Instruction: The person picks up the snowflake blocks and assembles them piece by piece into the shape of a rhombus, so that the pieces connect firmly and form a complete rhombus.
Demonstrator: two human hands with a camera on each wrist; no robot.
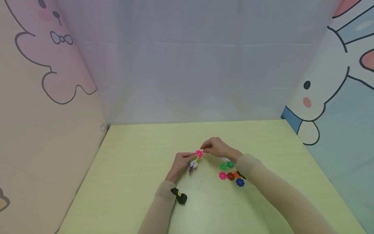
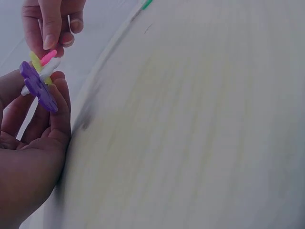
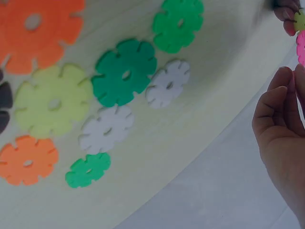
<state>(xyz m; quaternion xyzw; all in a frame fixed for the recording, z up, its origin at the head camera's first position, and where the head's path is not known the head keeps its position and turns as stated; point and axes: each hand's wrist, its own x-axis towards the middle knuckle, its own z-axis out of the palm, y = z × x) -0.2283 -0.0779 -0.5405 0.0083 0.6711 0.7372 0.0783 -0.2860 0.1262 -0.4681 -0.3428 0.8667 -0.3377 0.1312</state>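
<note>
My left hand [image 1: 181, 163] grips a short chain of slotted plastic snowflake discs between thumb and fingers. The chain joins a purple disc [image 2: 38, 87], a white disc [image 1: 193, 164], a yellow disc [image 1: 196, 159] and a pink disc [image 1: 199, 153] at its far end. My right hand [image 1: 217, 148] meets the chain from the right, thumb and fingertips pinched together at the pink disc's edge. A small pale sliver shows by those fingertips in the head view; what it is cannot be told. Part of the pink disc is cut off in the right wrist view.
Loose snowflake discs lie on the pale table [image 1: 131, 185] right of the chain, under my right forearm. Among them are a dark green disc [image 3: 125, 72], a white disc [image 3: 107, 129], an orange disc [image 3: 28, 160] and a blue disc [image 1: 240, 182]. A curtain [image 1: 187, 65] hangs behind the table.
</note>
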